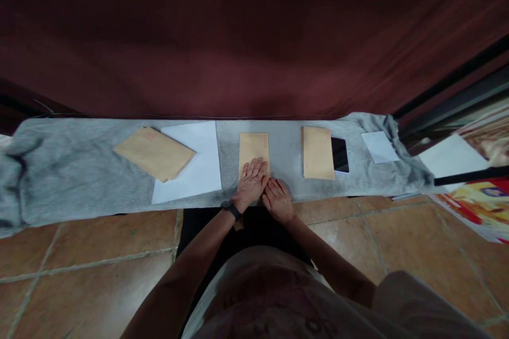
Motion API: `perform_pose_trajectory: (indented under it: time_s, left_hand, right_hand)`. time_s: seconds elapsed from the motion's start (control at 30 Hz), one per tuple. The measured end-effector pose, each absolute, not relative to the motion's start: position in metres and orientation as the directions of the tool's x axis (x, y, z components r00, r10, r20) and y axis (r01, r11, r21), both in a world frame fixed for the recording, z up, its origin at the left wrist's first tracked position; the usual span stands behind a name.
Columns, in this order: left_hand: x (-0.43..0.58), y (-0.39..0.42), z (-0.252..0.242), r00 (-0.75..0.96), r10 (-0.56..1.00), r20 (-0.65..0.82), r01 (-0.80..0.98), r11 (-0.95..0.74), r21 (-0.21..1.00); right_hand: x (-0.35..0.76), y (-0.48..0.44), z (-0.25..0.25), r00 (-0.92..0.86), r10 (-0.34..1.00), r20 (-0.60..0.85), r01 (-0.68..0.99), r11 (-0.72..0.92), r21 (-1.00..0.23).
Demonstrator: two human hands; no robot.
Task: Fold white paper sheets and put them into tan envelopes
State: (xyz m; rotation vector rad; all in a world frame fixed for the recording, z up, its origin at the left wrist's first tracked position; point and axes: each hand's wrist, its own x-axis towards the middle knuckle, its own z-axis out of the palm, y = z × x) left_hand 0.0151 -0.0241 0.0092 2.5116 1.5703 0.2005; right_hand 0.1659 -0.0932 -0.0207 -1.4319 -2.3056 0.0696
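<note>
A brown paper envelope [254, 145] lies upright in front of me on the grey cloth, with small red print near its top right corner. Flat across its lower half rests my left hand [251, 180], fingers extended and a dark watch on the wrist. My right hand [277, 200] lies beside it at the envelope's lower right corner, its fingers stretched out and touching or nearly touching the left hand. Both palms face down, so what lies under them is hidden. The envelope's bottom edge is covered by the hands.
Left, several brown envelopes [153, 153] overlap large white paper sheets [201, 164]. Right, a stack of brown envelopes [318, 152] partly covers a dark-screened tablet or phone [340, 154]. Farther right lies a white sheet [380, 147]. The grey cloth [79, 169] covers a narrow bench before a dark red curtain [238, 74].
</note>
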Motion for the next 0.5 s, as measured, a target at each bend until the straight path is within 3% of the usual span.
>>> perform_pose_trajectory:
  time_s: [0.5]
  left_hand:
    - [0.039,0.049,0.001,0.420,0.907,0.040,0.878,-0.417,0.237]
  right_hand:
    - [0.162,-0.094,-0.018,-0.344,0.897,0.278,0.857,0.421,-0.297]
